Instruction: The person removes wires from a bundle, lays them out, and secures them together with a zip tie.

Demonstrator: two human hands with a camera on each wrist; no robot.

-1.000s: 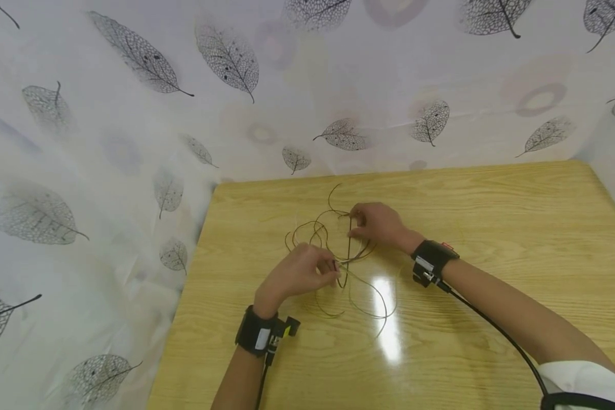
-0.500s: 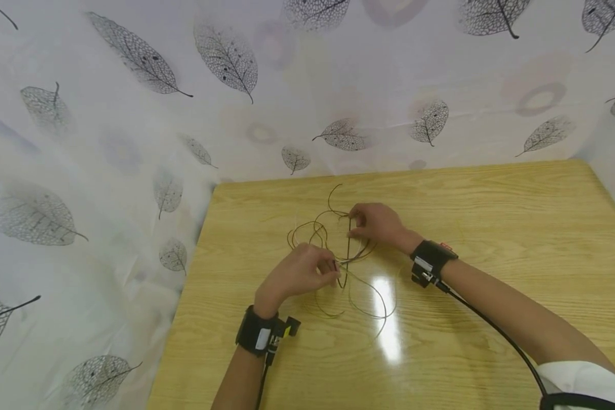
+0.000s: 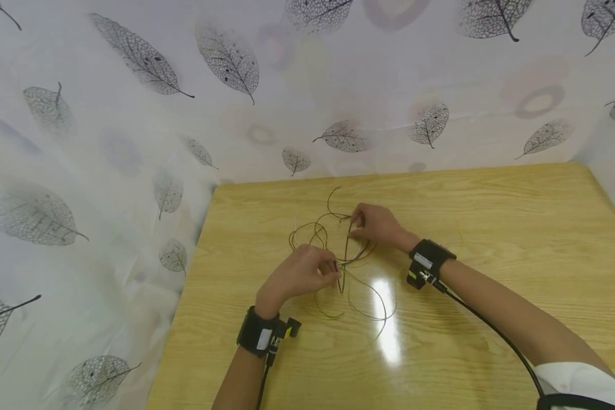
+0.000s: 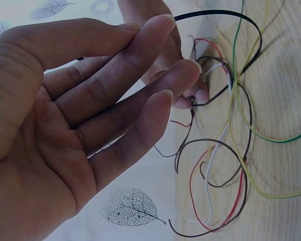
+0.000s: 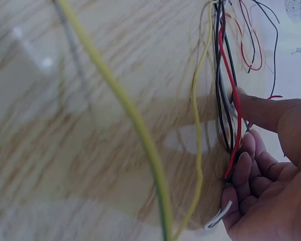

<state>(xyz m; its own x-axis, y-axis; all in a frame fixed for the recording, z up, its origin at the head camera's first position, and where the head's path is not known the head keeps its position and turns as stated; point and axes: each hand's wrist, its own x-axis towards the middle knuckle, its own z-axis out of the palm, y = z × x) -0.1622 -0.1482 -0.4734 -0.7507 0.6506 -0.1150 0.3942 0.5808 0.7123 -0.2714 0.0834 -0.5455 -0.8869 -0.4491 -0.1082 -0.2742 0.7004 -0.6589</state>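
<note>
A thin, flat black strip (image 4: pixel 218 11) bows between the two hands and passes by a bundle of loose wires (image 3: pixel 318 224) on the table. Thumb and index finger of my left hand (image 3: pixel 297 272) pinch one end of it; the other fingers of that hand are half bent. Farther back, my right hand (image 3: pixel 380 223) pinches the strip's other part beside the bundle. In the right wrist view a red wire (image 5: pixel 233 90) and dark wires run down to the right fingertips. Whether the strip goes fully round the bundle cannot be told.
Yellow-green wires (image 5: pixel 123 103) spread toward the front of the wooden table (image 3: pixel 512 239). A white wire end (image 5: pixel 218 216) lies near the right fingers. Leaf-patterned sheeting (image 3: pixel 364 68) hangs behind and at the left. Cables run from both wrist cameras.
The strip now slants a little more, its low bend shifted slightly left and toward the front. The right wrist has turned slightly. My left hand has hardly moved.
</note>
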